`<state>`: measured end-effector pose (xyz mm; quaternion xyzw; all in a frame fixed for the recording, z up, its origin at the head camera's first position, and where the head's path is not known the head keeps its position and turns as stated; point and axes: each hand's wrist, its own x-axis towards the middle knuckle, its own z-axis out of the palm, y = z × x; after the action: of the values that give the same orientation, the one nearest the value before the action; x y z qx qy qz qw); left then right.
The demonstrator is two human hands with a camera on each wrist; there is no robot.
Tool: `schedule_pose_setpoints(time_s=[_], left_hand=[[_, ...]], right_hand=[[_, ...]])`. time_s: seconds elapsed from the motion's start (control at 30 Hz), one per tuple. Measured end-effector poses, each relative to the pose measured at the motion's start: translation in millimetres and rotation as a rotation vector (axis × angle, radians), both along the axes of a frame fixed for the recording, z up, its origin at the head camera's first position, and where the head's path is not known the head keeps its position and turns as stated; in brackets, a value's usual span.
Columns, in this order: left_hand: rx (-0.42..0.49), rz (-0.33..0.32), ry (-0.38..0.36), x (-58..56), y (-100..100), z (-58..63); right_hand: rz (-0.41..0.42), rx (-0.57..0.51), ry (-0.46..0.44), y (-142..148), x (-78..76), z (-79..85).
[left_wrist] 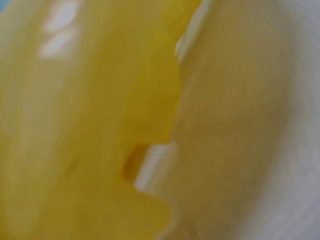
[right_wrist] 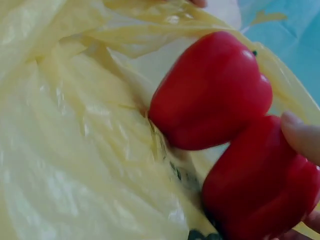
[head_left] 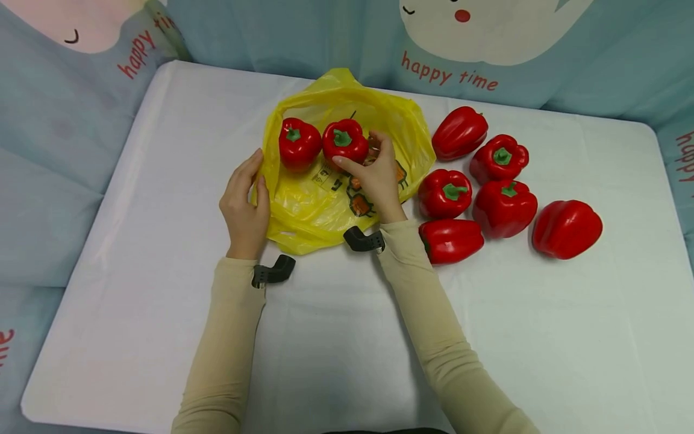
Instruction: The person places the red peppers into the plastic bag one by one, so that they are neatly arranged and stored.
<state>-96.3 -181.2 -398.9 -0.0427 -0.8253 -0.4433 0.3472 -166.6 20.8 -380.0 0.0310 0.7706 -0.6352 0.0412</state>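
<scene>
A yellow plastic bag point(head_left: 314, 223) lies spread with its mouth facing up on the white table, and printed figures show on its inside. Within it sit two red bell peppers with green stems. My right hand point(head_left: 379, 175) grips the right-hand bell pepper point(head_left: 345, 140), thumb on the near side and fingers on the far side. Touching that one is the other bell pepper point(head_left: 300, 144), also seen in the right wrist view point(right_wrist: 212, 92). My left hand point(head_left: 244, 205) holds the bag's left edge between thumb and fingers. Blurred yellow plastic point(left_wrist: 90, 125) fills much of the left wrist view.
Right of the bag several more red bell peppers lie grouped, one bell pepper point(head_left: 451, 241) close by the right forearm. Another bell pepper point(head_left: 567, 229) lies farthest right. A blue printed curtain point(head_left: 325, 36) hangs behind the white table point(head_left: 135, 241).
</scene>
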Motion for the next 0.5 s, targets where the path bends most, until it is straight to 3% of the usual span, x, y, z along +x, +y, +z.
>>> schedule_pose_setpoints(time_s=[0.27,0.5], left_hand=[[0.005,0.000,-0.007,0.2,0,1.2],[0.001,0.002,-0.005,0.0,0,0.1]], right_hand=[[-0.019,0.023,0.019,-3,-4.0,5.6],[-0.056,0.016,0.015,-9,-17.4,10.7]])
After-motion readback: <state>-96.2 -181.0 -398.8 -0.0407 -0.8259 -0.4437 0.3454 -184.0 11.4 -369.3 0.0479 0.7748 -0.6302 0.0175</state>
